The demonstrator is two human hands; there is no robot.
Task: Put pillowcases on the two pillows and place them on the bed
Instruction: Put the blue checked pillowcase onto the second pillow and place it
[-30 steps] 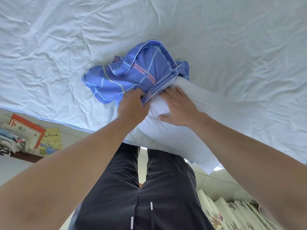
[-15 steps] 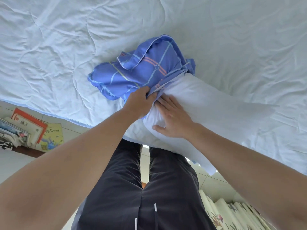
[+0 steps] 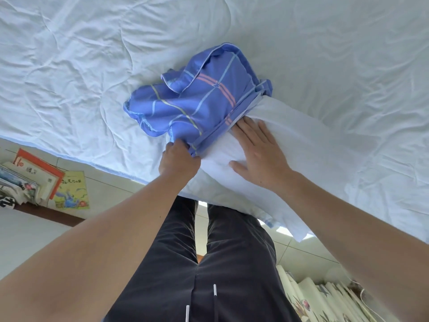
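The left hand (image 3: 178, 159) pinches the hem of the blue striped pillowcase (image 3: 192, 103), while the right hand (image 3: 260, 154) lies flat with straight fingers on the white pillow (image 3: 301, 145), which rests on the bed (image 3: 92, 66) with its far end inside the bunched case. To do this well, pull the hem back evenly while pressing the pillow forward, so no fabric snags.
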